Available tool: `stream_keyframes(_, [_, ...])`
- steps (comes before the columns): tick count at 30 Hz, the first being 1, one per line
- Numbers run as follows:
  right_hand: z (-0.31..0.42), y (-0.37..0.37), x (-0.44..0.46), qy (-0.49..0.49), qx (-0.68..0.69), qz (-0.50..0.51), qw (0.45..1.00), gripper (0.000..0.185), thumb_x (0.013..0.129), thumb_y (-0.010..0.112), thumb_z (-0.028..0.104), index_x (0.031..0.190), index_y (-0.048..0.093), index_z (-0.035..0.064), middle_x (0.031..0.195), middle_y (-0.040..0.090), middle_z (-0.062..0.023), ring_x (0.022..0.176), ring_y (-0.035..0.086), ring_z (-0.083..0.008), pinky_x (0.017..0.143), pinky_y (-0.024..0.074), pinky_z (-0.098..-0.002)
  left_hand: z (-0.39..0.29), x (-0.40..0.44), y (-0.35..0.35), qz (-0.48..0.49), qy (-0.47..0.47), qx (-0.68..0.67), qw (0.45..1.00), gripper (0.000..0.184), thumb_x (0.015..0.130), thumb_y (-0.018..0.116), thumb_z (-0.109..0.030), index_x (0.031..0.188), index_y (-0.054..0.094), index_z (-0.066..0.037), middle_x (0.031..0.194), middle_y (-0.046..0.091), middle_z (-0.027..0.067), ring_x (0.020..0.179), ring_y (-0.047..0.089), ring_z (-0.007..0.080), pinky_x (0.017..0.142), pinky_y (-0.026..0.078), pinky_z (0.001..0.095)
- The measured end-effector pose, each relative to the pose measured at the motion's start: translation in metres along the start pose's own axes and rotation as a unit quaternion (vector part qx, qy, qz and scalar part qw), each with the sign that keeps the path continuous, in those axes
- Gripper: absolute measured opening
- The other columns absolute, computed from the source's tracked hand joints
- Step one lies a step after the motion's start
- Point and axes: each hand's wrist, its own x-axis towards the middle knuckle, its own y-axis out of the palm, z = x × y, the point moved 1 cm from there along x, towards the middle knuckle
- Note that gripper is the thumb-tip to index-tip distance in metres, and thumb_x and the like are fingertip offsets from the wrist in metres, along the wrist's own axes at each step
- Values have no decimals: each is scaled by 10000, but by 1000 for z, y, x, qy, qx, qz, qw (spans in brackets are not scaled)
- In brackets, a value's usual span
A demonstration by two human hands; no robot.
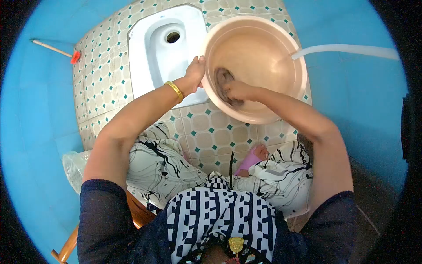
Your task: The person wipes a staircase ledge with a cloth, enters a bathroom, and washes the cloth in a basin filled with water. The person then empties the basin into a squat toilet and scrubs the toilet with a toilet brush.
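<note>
A large pale orange basin (256, 118) holds water and stands on the tiled floor, beside the squat toilet. With my left hand (194, 75), which wears a gold bangle at the wrist, I grip the basin's left rim. Inside the basin, at its lower left wall, my right hand (239, 90) is closed on a dark cloth (222, 77) that lies wet against the side. Its fingertips are partly hidden by the cloth and water. A white hose (347, 49) reaches over the basin's right rim, its end above the water.
The white squat toilet (160, 75) is set in the floor left of the basin. A brush with an orange head (75, 57) leans at the far left. A clear plastic container (75, 166) and a wooden chair (69, 245) are at the lower left. Blue walls flank both sides.
</note>
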Motion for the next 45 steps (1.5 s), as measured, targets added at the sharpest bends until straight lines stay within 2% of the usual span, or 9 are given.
stream_keyframes(6, [-35,-19,-46,39,-385,211,897,346,582,530,142,917,585,75,851,581,-168,825,546,-313,695,422,-404,-9,-13,4,-6,-3,-10,1000,367,890,216,-354,1116,332,-90,952,513,92,699,577,174,522,517,331])
stream_keyframes(13, [4,-17,25,-24,11,-15,1000,389,634,564,58,1021,527,31,915,547,-103,786,527,-226,697,417,-335,-7,-2,2,-18,2,75,997,408,887,210,-402,1174,287,-124,992,493,84,773,552,140,539,509,294])
stream_keyframes(21, [-5,-72,79,27,510,-349,786,251,744,509,62,994,527,55,798,530,-49,711,515,-155,563,429,-268,-16,-13,1,2,24,87,996,396,884,238,-360,1125,311,-54,989,496,119,782,563,175,554,525,309])
stream_keyframes(24, [2,-52,70,2,427,-412,805,206,703,540,51,908,553,38,829,570,-102,751,542,-208,683,434,-326,-12,-3,0,14,18,103,994,436,882,239,-383,1171,274,-58,1038,474,110,829,550,167,576,525,323])
stream_keyframes(26, [9,-35,48,-67,217,-148,963,271,732,530,46,1002,519,37,801,526,-50,722,513,-153,598,439,-288,-9,2,1,14,23,106,994,432,882,244,-379,1160,282,-49,1028,476,116,811,558,171,558,527,327])
stream_keyframes(31, [-18,-9,20,-82,-28,115,990,299,701,538,27,999,516,19,876,553,-76,803,517,-161,669,428,-294,-11,2,3,3,14,84,996,419,885,235,-358,1102,315,-9,952,501,131,680,583,187,479,526,317])
stream_keyframes(38, [6,-33,39,-76,8,-68,995,276,700,561,39,975,556,22,900,564,-82,824,521,-172,680,423,-317,-9,4,4,-7,45,124,991,412,884,256,-363,1077,333,-8,904,509,141,643,582,183,468,523,302])
stream_keyframes(42, [-27,-91,96,63,689,-355,628,178,788,474,110,958,499,65,826,536,-62,720,506,-211,651,426,-343,-11,3,2,10,52,144,988,403,889,250,-351,1094,327,-14,944,513,137,693,594,190,491,535,313])
stream_keyframes(45, [-55,-131,61,63,692,-526,491,177,819,421,151,978,462,86,872,506,-62,736,496,-210,694,435,-365,-10,6,0,27,45,145,988,410,890,244,-343,1094,331,2,945,523,145,703,604,201,483,539,310])
